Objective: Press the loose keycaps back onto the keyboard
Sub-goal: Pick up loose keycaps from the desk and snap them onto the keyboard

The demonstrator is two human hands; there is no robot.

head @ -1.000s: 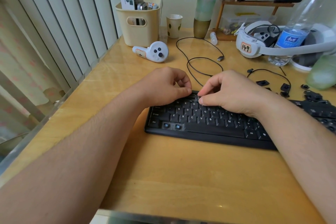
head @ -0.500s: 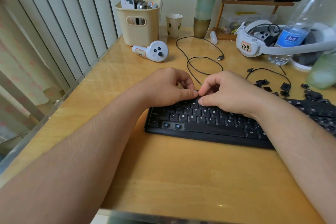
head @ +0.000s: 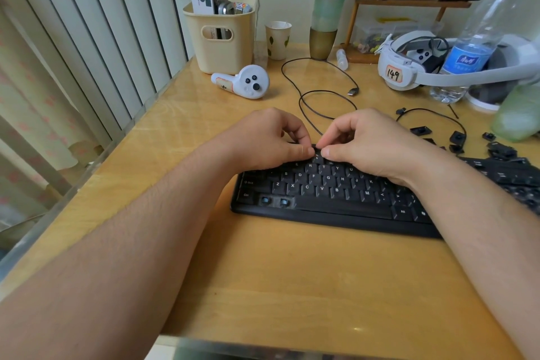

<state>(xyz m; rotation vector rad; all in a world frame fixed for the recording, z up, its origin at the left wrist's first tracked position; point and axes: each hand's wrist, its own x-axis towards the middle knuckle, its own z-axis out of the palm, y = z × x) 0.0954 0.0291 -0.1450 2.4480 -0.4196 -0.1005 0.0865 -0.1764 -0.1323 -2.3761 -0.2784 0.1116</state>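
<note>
Two hands, left hand (head: 263, 140) and right hand (head: 368, 140), fingers curled, pinching small keycap (head: 317, 154) over keyboard (head: 336, 193) top row. Cap likely light, stiff plastic; gripping by edges, pressing straight down.

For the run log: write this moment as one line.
step: seating keycap | left hand: pinching at number row | right hand: same spot | black plastic keyboard: two bottom-row switches bare | loose black keycaps: right on desk
</note>
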